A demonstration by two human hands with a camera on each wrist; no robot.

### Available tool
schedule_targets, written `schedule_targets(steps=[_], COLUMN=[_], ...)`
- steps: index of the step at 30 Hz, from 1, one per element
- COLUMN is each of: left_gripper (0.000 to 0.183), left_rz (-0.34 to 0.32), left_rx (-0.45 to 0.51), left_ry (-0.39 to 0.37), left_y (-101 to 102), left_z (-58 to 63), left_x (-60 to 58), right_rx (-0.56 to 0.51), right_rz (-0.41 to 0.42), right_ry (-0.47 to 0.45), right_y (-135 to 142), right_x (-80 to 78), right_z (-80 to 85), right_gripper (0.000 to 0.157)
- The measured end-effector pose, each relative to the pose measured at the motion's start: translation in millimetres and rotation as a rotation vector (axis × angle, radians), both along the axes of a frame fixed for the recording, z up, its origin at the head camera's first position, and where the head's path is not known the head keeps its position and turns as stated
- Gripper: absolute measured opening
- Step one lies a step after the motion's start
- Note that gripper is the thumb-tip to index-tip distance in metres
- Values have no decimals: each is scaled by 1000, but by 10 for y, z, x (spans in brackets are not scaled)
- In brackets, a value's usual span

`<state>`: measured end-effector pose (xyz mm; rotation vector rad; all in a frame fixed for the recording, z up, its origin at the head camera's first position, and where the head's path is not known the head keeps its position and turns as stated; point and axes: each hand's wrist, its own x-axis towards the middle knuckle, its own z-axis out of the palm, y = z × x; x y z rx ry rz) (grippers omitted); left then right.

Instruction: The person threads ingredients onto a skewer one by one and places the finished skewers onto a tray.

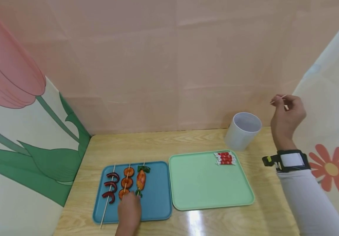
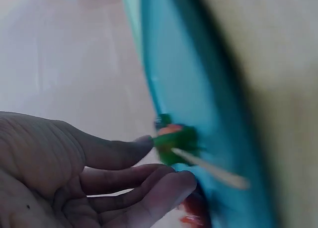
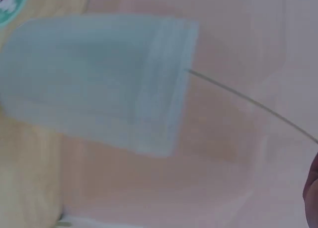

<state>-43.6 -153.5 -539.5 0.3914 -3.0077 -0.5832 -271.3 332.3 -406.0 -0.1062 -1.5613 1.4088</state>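
In the head view my left hand [image 1: 129,209] is over the front of the blue tray [image 1: 157,209]. Its thumb tip touches or nearly touches a green pepper piece [image 2: 176,146] in the left wrist view, with the fingertips below, apart from the thumb. That piece sits on a skewer with an orange-brown meat piece [image 1: 141,180]. Beside it lie a skewer of round orange slices [image 1: 127,182] and one of curved dark red sausages [image 1: 110,186]. My right hand [image 1: 288,111], raised right of the white cup [image 1: 240,139], pinches a bare wooden skewer [image 3: 253,103]. Its far end overlaps the cup's rim.
A light green tray [image 1: 207,186] stands right of the blue one, their edges close together. Several red items with white ends [image 1: 225,158] lie in its back right corner. A paper-like backdrop [image 1: 172,65] rises behind the wooden table [image 1: 269,209].
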Motion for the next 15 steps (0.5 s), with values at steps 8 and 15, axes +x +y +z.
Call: schedule_targets(steps=[8,15], left_gripper=[21,36], left_rz=[-47,-294], left_rx=[43,259], left_ry=[300,464], left_y=[257,619], left_z=[278,474], left_x=[-168,-291], right_rx=[-31,220], right_rz=[248,500], right_ry=[227,96], right_y=[-699,-1256], right_x=[546,924], right_z=[508,380], right_gripper=[17,13])
